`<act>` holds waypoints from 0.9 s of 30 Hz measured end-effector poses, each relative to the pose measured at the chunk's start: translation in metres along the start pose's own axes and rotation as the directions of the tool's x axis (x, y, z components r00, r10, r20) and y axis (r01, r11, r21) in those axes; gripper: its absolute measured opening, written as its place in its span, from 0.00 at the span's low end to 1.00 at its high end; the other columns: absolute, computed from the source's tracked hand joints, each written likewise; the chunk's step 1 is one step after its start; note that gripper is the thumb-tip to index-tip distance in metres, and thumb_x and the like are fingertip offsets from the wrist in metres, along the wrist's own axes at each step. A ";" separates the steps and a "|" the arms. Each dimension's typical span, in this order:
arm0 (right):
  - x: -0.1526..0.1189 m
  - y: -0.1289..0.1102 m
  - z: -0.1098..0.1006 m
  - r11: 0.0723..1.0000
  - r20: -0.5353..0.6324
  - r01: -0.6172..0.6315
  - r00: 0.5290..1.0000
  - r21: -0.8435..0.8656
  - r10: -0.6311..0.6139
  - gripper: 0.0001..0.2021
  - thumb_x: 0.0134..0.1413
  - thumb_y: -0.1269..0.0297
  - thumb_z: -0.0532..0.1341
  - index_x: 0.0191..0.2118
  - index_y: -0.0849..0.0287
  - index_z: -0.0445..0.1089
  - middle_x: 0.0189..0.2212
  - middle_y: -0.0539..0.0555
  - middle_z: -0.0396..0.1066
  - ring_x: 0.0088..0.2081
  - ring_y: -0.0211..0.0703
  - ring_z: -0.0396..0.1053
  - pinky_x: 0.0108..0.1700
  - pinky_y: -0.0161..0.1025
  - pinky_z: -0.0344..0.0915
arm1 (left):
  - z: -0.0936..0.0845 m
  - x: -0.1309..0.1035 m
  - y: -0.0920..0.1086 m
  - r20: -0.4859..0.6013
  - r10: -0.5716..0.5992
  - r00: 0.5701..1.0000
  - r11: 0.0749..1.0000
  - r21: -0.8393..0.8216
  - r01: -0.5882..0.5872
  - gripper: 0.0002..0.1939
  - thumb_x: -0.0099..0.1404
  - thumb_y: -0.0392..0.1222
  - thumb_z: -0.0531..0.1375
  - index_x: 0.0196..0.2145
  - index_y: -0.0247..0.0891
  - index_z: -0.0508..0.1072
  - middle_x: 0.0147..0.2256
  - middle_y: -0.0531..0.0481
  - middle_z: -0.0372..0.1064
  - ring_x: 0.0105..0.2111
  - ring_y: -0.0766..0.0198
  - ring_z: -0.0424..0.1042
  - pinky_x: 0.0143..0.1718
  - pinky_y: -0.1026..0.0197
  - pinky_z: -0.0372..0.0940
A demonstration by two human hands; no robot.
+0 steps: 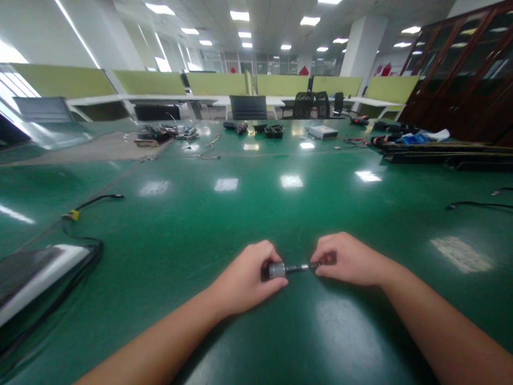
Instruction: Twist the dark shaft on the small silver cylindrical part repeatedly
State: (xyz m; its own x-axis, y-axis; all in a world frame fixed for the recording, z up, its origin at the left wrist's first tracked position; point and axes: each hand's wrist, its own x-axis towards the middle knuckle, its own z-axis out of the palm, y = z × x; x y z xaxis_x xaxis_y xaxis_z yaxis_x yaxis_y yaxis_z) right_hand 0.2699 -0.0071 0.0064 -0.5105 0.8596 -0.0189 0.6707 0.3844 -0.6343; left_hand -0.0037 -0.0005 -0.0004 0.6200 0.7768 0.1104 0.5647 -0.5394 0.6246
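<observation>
Low in the middle of the head view, my left hand [252, 275] is closed round a short grey cylindrical tool [277, 270]. A thin dark shaft [294, 268] with a silvery end sticks out of it to the right. My right hand [342, 259] pinches a small dark piece [315, 265] at the shaft's tip between thumb and fingers. Whether that piece is joined to the shaft or only touches it, I cannot tell. My left palm hides the back of the tool. Both hands are just above or on the green tabletop [256, 214].
A black cable [98, 201] with a yellow tag lies at the left, near a white-edged device [48, 278]. Along the far side are a pile of electronic parts [168, 132], a silver box [323, 132] and stacked dark panels [436, 152]. Another cable [476, 203] lies at the right.
</observation>
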 end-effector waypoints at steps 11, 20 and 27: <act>0.000 -0.002 0.006 1.000 -0.037 0.012 0.999 -0.026 -0.013 0.05 0.49 0.70 0.68 0.35 0.57 0.80 0.29 0.50 0.73 0.30 0.37 0.70 0.32 0.34 0.62 | 0.000 0.000 0.000 0.009 0.007 1.000 1.000 -0.002 -0.007 0.12 0.60 0.42 0.69 0.38 0.39 0.71 0.36 0.50 0.70 0.35 0.59 0.69 0.36 0.59 0.61; 0.003 -0.001 0.009 0.998 -0.038 0.062 0.997 -0.016 -0.062 0.06 0.51 0.68 0.69 0.37 0.57 0.81 0.30 0.50 0.74 0.31 0.38 0.70 0.34 0.34 0.62 | 0.002 0.000 0.000 -0.001 0.011 1.000 1.000 0.005 -0.011 0.12 0.60 0.42 0.69 0.38 0.39 0.71 0.35 0.52 0.69 0.34 0.60 0.68 0.35 0.60 0.61; 0.021 -0.020 0.042 0.979 -0.140 0.200 0.969 -0.044 -0.204 0.06 0.57 0.67 0.67 0.40 0.55 0.80 0.34 0.51 0.77 0.38 0.41 0.71 0.43 0.38 0.62 | 0.003 0.001 -0.002 -0.028 0.053 0.998 0.999 0.010 -0.052 0.12 0.59 0.39 0.68 0.38 0.38 0.71 0.35 0.51 0.68 0.35 0.60 0.68 0.36 0.60 0.60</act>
State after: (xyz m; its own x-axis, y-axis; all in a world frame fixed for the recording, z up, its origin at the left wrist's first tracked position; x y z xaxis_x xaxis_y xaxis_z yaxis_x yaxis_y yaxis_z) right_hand 0.2231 -0.0110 -0.0142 -0.5559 0.8017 0.2196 0.5785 0.5629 -0.5903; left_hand -0.0023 0.0003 -0.0035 0.6335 0.7560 0.1645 0.5370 -0.5827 0.6100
